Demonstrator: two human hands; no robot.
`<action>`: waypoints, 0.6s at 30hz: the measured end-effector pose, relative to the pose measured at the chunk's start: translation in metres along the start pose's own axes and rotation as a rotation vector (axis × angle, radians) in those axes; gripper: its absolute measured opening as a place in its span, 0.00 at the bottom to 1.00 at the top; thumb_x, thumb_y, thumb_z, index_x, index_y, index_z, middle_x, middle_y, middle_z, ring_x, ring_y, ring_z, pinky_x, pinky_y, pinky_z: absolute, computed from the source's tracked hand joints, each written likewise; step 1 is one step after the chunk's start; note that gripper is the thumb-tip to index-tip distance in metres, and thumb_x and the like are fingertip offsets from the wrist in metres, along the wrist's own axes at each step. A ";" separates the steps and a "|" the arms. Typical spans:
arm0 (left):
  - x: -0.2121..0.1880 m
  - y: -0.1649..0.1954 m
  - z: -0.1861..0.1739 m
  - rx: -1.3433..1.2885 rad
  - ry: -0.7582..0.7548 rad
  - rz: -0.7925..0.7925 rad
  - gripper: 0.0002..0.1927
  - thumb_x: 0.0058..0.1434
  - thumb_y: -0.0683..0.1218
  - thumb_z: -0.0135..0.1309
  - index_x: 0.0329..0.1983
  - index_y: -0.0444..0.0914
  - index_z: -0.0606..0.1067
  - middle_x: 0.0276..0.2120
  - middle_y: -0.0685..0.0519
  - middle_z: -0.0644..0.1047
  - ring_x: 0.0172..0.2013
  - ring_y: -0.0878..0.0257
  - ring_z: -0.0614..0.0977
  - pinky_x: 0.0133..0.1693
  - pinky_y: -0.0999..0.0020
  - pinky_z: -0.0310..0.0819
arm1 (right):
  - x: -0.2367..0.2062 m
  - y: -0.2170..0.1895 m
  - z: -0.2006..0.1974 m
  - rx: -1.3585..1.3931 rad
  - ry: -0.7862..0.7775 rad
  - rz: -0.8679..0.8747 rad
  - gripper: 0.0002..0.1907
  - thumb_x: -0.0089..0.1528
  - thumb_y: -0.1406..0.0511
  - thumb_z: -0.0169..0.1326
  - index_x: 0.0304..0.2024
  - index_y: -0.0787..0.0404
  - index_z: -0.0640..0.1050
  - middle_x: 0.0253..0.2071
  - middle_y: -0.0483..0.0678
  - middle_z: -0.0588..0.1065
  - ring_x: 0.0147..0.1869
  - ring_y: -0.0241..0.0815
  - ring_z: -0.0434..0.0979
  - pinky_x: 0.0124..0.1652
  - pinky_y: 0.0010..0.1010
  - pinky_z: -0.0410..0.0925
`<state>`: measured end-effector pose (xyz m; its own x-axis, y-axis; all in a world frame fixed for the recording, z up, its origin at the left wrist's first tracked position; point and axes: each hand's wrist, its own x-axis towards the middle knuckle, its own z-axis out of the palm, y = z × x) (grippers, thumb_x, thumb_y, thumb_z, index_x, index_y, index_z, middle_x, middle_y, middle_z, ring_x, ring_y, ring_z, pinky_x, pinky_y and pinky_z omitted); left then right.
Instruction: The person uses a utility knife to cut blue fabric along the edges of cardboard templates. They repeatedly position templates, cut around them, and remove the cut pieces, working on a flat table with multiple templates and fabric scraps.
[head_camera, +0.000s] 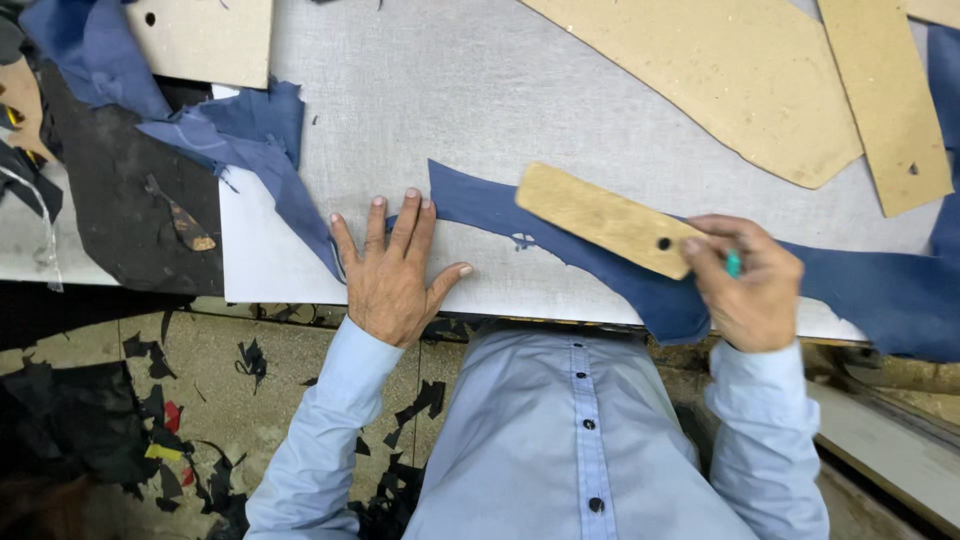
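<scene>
My left hand (392, 266) lies flat with fingers spread on the grey table (420, 90), its fingertips pressing the left end of a long strip of dark blue cloth (480, 207). A small tan cardboard pattern (600, 218) with a punched hole rests slanted on that strip. My right hand (748, 283) grips a small teal marker (733, 264) and touches the pattern's right end at the table's front edge. The blue cloth runs on to the right under that hand.
Large tan cardboard patterns (730, 80) lie at the back right, another (205, 38) at the back left. Crumpled blue cloth (230, 135) and black fabric (130, 200) sit at the left. Fabric scraps (165, 440) litter the floor below.
</scene>
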<state>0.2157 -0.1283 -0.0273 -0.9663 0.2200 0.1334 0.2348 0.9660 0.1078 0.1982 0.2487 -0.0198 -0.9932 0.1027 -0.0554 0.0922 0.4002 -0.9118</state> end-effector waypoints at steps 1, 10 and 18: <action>0.002 -0.005 -0.005 -0.006 0.032 0.026 0.40 0.61 0.68 0.57 0.65 0.34 0.72 0.67 0.45 0.69 0.67 0.37 0.65 0.65 0.25 0.41 | 0.008 -0.010 0.021 -0.050 -0.043 -0.099 0.13 0.66 0.71 0.62 0.53 0.69 0.80 0.39 0.50 0.81 0.40 0.33 0.78 0.38 0.23 0.70; 0.042 -0.042 -0.005 -0.257 0.105 0.311 0.27 0.58 0.47 0.67 0.60 0.34 0.77 0.63 0.49 0.74 0.51 0.54 0.74 0.51 0.58 0.66 | 0.001 -0.054 0.086 -0.443 0.145 -0.263 0.13 0.65 0.72 0.64 0.51 0.68 0.80 0.43 0.59 0.77 0.40 0.48 0.79 0.40 0.36 0.71; 0.073 -0.053 -0.002 -0.331 0.018 0.498 0.25 0.56 0.47 0.67 0.57 0.37 0.79 0.62 0.53 0.75 0.49 0.54 0.74 0.51 0.60 0.67 | -0.049 -0.051 0.105 -0.419 0.138 -0.121 0.18 0.63 0.74 0.61 0.55 0.65 0.80 0.39 0.56 0.75 0.36 0.46 0.77 0.37 0.36 0.71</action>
<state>0.1333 -0.1638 -0.0209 -0.7307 0.6302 0.2627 0.6818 0.6535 0.3288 0.2348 0.1274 -0.0138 -0.9825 0.1413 0.1217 0.0254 0.7480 -0.6632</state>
